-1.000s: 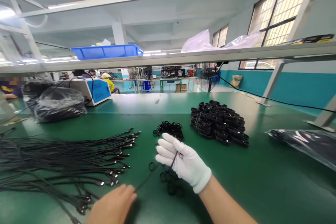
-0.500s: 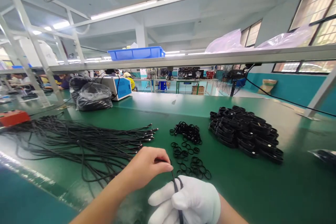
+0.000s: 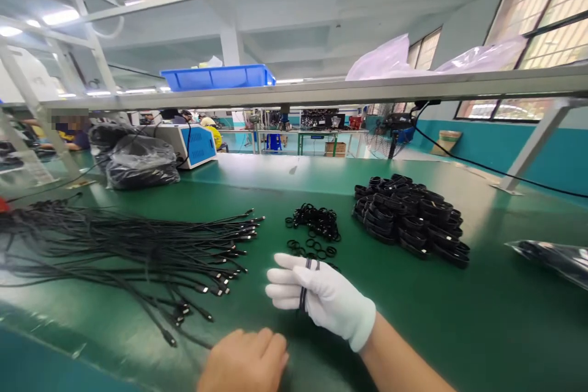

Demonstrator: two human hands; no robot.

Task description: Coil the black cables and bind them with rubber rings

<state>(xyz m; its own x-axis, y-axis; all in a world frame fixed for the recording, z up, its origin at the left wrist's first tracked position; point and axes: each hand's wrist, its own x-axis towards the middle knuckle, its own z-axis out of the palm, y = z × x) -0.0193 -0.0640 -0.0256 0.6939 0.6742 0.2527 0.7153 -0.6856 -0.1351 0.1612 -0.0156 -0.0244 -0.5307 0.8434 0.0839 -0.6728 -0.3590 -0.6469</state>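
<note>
Gloved right hand (image 3: 321,297) has a black cable (image 3: 303,299) looped at its fingers, thumb across it. Bare left hand (image 3: 243,362) is curled just below, can't really tell if it's pinching anything. Blue bin (image 3: 218,78) on the shelf (image 3: 312,94) has something white (image 3: 214,62) poking out. Green table (image 3: 459,318) stretches from glove to plastic bag (image 3: 551,260).

Green table (image 3: 261,187): cables (image 3: 138,231), rings (image 3: 316,220), coils (image 3: 411,214)
</note>
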